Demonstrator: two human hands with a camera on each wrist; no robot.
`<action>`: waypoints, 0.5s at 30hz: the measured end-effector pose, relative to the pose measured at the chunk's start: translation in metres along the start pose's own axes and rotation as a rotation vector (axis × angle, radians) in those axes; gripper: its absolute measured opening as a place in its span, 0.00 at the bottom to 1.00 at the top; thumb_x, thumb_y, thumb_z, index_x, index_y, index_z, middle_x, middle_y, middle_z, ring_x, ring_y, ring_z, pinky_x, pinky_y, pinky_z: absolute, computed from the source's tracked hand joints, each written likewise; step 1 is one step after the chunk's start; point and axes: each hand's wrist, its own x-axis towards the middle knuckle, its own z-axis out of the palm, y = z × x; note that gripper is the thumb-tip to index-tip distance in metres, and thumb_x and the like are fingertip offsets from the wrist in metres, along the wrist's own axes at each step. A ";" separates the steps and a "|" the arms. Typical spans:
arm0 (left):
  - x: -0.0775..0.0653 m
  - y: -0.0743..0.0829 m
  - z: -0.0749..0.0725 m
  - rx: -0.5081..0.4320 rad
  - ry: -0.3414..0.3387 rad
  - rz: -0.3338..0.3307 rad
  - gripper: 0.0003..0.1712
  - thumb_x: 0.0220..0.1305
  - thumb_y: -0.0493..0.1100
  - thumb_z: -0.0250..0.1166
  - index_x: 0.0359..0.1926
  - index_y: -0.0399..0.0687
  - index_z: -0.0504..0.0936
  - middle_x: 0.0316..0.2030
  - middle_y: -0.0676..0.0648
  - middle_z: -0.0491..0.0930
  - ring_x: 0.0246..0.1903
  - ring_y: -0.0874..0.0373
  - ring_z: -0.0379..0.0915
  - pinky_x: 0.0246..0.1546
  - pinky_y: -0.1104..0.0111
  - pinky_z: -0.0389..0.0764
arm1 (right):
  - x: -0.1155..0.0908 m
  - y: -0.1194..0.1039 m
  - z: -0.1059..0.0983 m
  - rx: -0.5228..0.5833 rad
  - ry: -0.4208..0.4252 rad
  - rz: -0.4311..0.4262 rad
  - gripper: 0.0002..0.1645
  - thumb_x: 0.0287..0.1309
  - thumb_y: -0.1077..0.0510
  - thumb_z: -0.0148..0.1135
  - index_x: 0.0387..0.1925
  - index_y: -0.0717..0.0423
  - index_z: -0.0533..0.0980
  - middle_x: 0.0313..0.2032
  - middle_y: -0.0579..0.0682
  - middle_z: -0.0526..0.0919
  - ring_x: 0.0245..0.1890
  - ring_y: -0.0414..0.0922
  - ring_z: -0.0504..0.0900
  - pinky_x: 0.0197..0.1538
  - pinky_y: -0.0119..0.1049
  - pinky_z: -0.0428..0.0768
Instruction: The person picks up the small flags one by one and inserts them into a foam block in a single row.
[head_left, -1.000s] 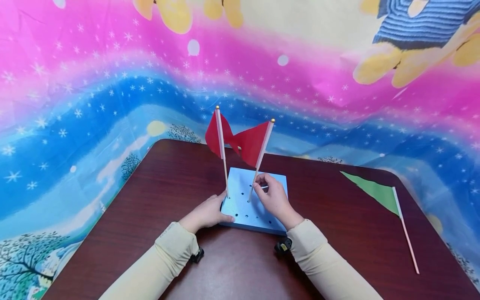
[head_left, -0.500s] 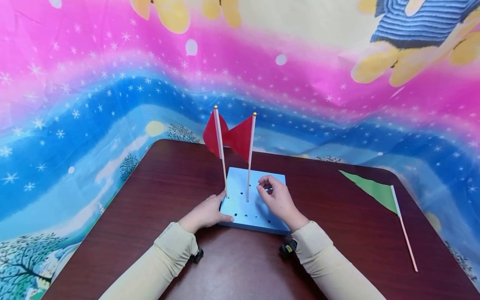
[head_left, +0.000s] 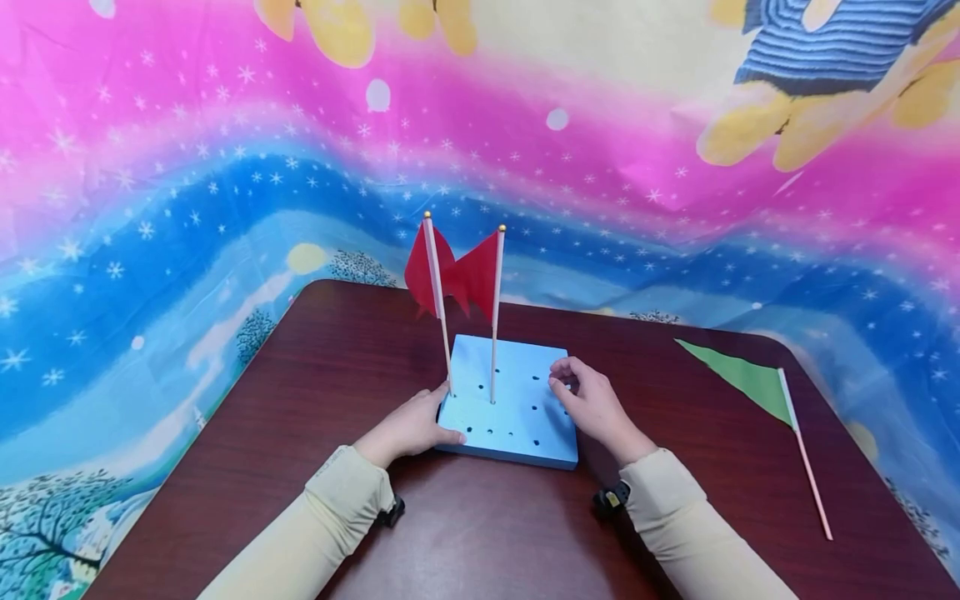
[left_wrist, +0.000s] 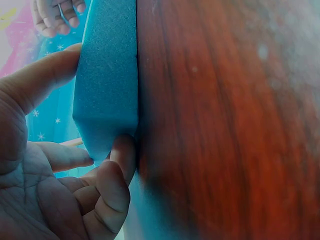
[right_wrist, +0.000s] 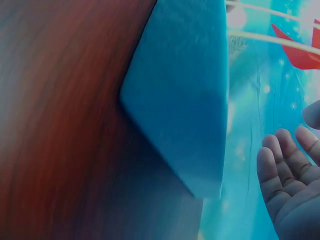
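Note:
A light-blue foam board (head_left: pixel 517 392) with several small holes lies on the table. Two small red flags stand in its left half: the left flag (head_left: pixel 425 271) leans slightly left, and the other flag (head_left: pixel 480 271) is nearly upright. My left hand (head_left: pixel 408 427) holds the board's front left corner; in the left wrist view its thumb (left_wrist: pixel 52 75) lies over the top edge and its fingers (left_wrist: pixel 122 160) bend against the side. My right hand (head_left: pixel 596 408), holding nothing, hovers at the board's right edge with fingers loosely bent; the right wrist view shows its fingers (right_wrist: pixel 285 160) apart from the board.
A green pennant flag (head_left: pixel 750 387) on a wooden stick lies on the right side of the dark brown table (head_left: pixel 315 367). Behind the table hangs a colourful printed cloth (head_left: pixel 480 150).
My right hand has let go of the second red flag's stick and moved right to the board's edge. That flag has swung from a rightward lean to nearly upright. My left hand stays put.

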 end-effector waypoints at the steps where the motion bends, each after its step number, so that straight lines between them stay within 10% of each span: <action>1: 0.000 0.000 0.000 -0.003 0.000 0.001 0.59 0.57 0.51 0.79 0.80 0.35 0.56 0.70 0.29 0.66 0.67 0.41 0.66 0.65 0.51 0.69 | -0.001 0.002 -0.002 -0.006 0.000 0.002 0.13 0.73 0.60 0.61 0.52 0.64 0.78 0.44 0.55 0.84 0.44 0.51 0.81 0.51 0.51 0.80; 15: 0.002 -0.002 0.002 -0.007 0.001 -0.009 0.59 0.58 0.51 0.79 0.80 0.37 0.55 0.69 0.30 0.66 0.65 0.43 0.67 0.64 0.51 0.70 | -0.015 0.030 -0.034 -0.074 0.018 0.029 0.14 0.73 0.60 0.60 0.54 0.64 0.77 0.48 0.58 0.83 0.46 0.54 0.80 0.52 0.54 0.77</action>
